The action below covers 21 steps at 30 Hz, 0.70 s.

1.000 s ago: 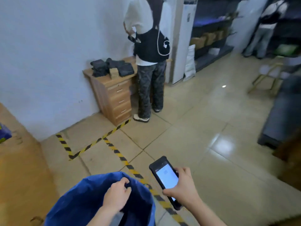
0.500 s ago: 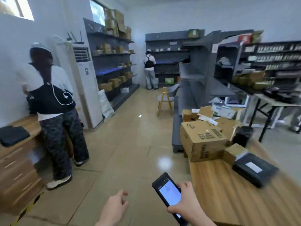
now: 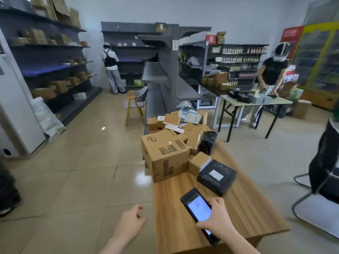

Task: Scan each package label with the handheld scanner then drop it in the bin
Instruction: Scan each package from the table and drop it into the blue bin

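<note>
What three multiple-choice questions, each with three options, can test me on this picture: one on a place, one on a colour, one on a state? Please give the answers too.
1. Where does the flat package with the white label lie?
A. On a chair seat
B. On the wooden table, right of the large cardboard box
C. On a shelf

2. What colour is the casing of the handheld scanner?
A. Black
B. Yellow
C. Red

3. What is the left hand doing?
A. Gripping a box
B. Holding the scanner
C. Holding nothing, fingers loose

Answers:
1 B: it rests on the tabletop beside the box.
2 A: a black frame surrounds the lit screen.
3 C: it hangs empty, left of the table, while the right hand grips the scanner.
</note>
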Each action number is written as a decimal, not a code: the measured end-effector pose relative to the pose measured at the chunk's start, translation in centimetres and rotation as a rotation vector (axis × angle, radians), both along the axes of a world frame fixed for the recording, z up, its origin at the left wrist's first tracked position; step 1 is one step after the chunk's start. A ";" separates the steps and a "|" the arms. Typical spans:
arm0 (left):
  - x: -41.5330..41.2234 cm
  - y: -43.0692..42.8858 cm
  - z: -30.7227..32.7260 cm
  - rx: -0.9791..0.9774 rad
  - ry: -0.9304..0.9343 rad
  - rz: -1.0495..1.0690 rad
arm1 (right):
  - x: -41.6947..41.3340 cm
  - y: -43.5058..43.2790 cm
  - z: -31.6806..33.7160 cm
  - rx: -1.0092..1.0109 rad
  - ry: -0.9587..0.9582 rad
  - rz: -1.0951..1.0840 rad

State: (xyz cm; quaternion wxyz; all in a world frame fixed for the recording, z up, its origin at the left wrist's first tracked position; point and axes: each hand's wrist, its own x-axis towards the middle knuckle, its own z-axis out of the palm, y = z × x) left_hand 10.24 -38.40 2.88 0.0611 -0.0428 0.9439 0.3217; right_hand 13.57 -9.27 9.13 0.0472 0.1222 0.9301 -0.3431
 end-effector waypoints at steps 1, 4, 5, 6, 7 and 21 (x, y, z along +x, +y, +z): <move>-1.0 0.8 0.0 -0.001 0.002 -0.017 | -0.4 0.7 -0.2 0.003 -0.010 -0.017; -4.5 2.7 -0.1 0.030 0.009 -0.035 | -1.9 2.1 -0.7 0.000 -0.039 -0.058; -5.9 3.1 -0.1 0.054 0.023 -0.031 | -2.6 2.3 -0.8 0.005 -0.046 -0.067; -7.3 3.5 -0.1 0.079 0.041 -0.027 | -3.5 2.6 -1.0 0.011 -0.053 -0.077; -8.8 3.9 -0.1 0.101 0.060 -0.023 | -4.5 2.7 -1.1 0.016 -0.055 -0.087; -29.9 3.2 0.5 0.205 0.104 -0.017 | -27.1 -1.2 0.9 0.035 -0.064 -0.120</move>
